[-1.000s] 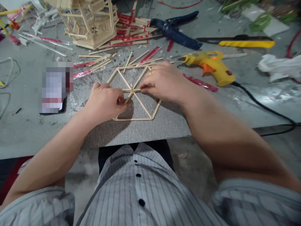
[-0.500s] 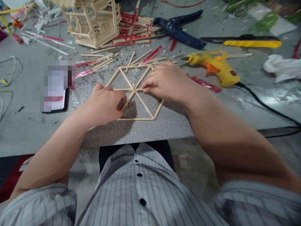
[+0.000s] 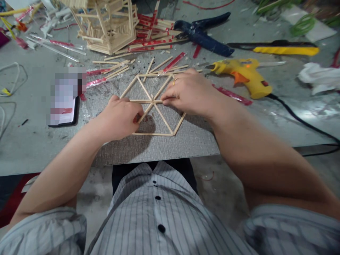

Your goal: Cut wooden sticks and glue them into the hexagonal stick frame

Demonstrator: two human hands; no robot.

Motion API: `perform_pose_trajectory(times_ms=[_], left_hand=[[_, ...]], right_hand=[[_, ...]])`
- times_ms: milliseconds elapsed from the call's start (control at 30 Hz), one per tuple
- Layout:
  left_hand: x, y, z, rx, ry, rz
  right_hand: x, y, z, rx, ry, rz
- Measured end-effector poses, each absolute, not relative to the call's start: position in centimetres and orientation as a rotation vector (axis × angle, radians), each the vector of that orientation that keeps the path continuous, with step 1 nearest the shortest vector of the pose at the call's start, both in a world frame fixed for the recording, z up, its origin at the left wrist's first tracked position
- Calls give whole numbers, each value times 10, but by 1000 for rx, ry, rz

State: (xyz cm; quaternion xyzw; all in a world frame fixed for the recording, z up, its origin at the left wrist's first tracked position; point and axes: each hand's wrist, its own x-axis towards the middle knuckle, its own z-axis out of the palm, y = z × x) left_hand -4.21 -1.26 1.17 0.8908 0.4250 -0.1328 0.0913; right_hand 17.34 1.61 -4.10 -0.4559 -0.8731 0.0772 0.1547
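Observation:
A hexagonal frame of thin wooden sticks [image 3: 164,118], with spokes meeting at its centre, lies near the front of the table. My left hand [image 3: 123,118] is closed on its left side, fingers curled at the left spokes and covering that corner. From the right, my right hand [image 3: 186,92] pinches the right-hand spoke close to the centre joint; a ring is on one finger. The frame's right corner is hidden beneath this hand.
A phone [image 3: 63,101] lies at left. Behind are a stick-built model house [image 3: 111,32], red-wrapped chopsticks [image 3: 152,42], loose stick pieces [image 3: 117,69] and blue-handled cutters [image 3: 202,33]. At right are a yellow glue gun [image 3: 239,74] with a cord and a yellow utility knife [image 3: 281,49].
Almost nothing differs: the whole view has shifted a few pixels. Both hands keep their hold on the frame.

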Motion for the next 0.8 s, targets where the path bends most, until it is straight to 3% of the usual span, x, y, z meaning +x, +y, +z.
perform_pose_trajectory(times_ms=[100, 267, 533, 800], left_hand=[[-52, -8, 21, 2607, 1269, -333], [-94, -7, 37, 2491, 1485, 142], [-117, -21, -5, 2385, 1344, 165], [-120, -18, -16, 2348, 1336, 357]], right_hand=[[173, 15, -41, -1335, -2500, 192], [175, 15, -48, -1311, -2507, 150], [180, 20, -63, -1203, -2447, 154], [178, 19, -65, -1170, -2436, 151]])
